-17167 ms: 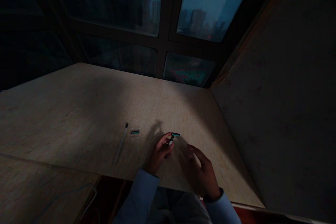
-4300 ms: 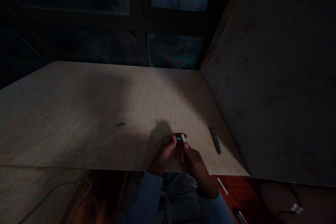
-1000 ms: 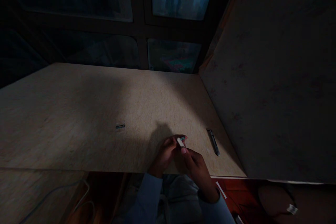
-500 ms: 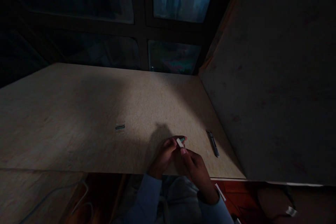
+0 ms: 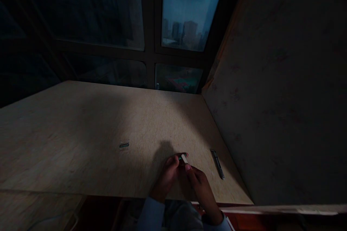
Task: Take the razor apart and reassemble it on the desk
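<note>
Near the front edge of the table, my left hand [image 5: 168, 173] is closed on a small green strip [image 5: 180, 158], mostly hidden by the fingers. My right hand [image 5: 199, 182] pinches a short white stick with a rounded end [image 5: 184, 158]. The stick crosses over the green strip; whether they touch, I cannot tell. To the right of the hands lies a dark caliper-like tool [image 5: 218, 165]. On the left, a small dark bar [image 5: 124, 145] rests on the tabletop on what looks like a clear piece.
The pale stone-patterned table [image 5: 143, 122] reaches back to dark-framed windows [image 5: 189, 14]. A papered wall [image 5: 276, 90] bounds it on the right. At lower left, a pale cable [image 5: 54, 218] runs over a lower surface. The light is dim.
The camera view has tilted up, so the table and hands sit lower. Less of the green strip's right part shows past the white stick; both hands keep their hold.
</note>
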